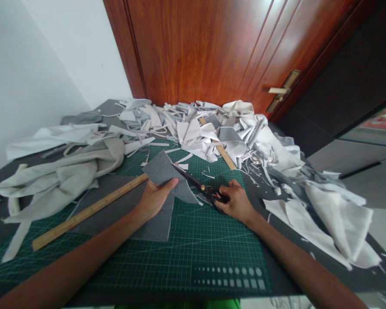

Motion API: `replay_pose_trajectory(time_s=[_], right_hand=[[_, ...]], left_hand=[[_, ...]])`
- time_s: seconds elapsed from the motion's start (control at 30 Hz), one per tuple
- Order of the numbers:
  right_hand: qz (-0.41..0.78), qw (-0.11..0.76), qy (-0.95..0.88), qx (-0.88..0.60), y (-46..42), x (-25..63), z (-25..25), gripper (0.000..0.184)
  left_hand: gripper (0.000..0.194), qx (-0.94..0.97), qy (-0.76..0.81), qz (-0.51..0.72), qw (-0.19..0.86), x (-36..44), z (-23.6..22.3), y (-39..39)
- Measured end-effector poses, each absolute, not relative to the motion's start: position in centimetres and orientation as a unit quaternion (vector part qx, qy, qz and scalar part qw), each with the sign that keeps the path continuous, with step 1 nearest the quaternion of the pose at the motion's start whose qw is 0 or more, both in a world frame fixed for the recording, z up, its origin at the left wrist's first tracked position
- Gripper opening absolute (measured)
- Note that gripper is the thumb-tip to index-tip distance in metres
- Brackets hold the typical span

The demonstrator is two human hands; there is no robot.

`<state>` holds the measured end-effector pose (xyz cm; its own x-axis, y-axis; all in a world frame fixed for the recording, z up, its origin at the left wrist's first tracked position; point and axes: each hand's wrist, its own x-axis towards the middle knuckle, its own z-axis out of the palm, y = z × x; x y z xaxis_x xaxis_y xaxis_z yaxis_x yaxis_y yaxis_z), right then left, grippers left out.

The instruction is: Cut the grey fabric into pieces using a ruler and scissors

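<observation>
My left hand (157,199) pinches a piece of grey felt-like fabric (159,171) between thumb and fingers, lifting it off the mat. My right hand (234,202) grips the black handles of a pair of tailor's shears (196,184). Their long dark blades reach up and left, with the grey fabric at their tips. It looks as if the fabric lies between the blades, but I cannot tell exactly. Under my left hand lies a larger grey fabric sheet (154,227). Both rest on a green cutting mat (199,253), and a wooden ruler (90,212) lies to the left.
A large heap of white and grey fabric scraps (206,133) lies behind the mat, with a second wooden ruler (221,150) partly buried. Beige cloth (58,178) lies left, white cloth pieces (328,227) right. A wall and a wooden door (196,47) stand behind.
</observation>
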<state>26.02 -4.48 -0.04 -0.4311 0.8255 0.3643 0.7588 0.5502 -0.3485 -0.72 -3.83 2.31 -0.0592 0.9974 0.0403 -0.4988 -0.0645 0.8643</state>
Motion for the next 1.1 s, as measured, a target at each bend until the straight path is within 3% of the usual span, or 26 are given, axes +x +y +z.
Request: replay_pose_trajectory(time_s=[0.43,0.83,1.1], right_hand=[[0.055,0.256,-0.839,-0.477,-4.6,25.9,0.2,0.031],[0.063,0.252,-0.848,-0.463,-4.6,25.7,0.0,0.032],[0.084,0.262,-0.843,-0.463,-4.6,25.7,0.1,0.029]], left_hand=[[0.057,0.349,0.329,0.65,0.589,-1.3,2.5,-3.6],[0.034,0.327,0.33,0.646,0.606,-1.6,3.1,-3.5],[0.03,0.324,0.324,0.638,0.619,-1.4,3.0,-3.6]])
